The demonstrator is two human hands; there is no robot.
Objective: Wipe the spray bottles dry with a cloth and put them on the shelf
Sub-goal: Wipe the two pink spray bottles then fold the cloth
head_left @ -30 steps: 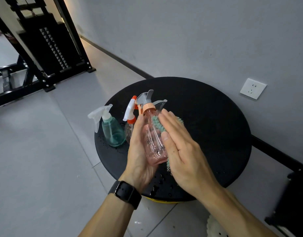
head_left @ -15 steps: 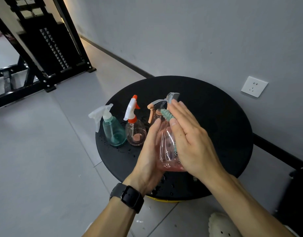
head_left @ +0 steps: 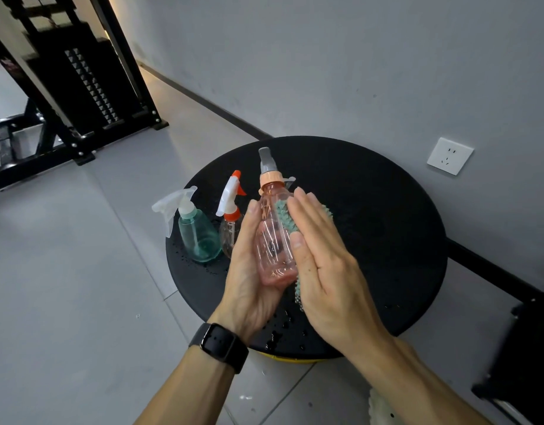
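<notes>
Change: since half a sec ago the pink spray bottle has swung from leaning right to nearly upright, nozzle now pointing up and away; the right hand has slid lower along it, so more of the bottle neck and cap shows.
Left hand: palm turned inward, cradling the pink bottle from the left and underneath; fingers extended up along its side, thumb not seen behind the bottle. Black watch on that wrist.
Right hand: flat, fingers straight and close together, pressing the green cloth against the bottle's right side; thumb laid along the bottle front.
Cloth: nubby, teal-green, sandwiched btwn right palm and bottle; bits stick out above the fingertips and below the heel of the hand.
Pink bottle: held in the air over the front of the round black table, grey trigger head and peach collar on top.
Bottle count: 3 in all. One in hand, two standing on the table's left side: a teal bottle w/ white trigger, and just right of it a clear bottle w/ white-and-orange trigger, partly hidden behind the left hand.
Cloth count: 1.
Table: water droplets on the near edge and around the standing bottles.
Other: wall socket to the right; black metal rack at upper left, prob. the shelf, though hard to tell.
</notes>
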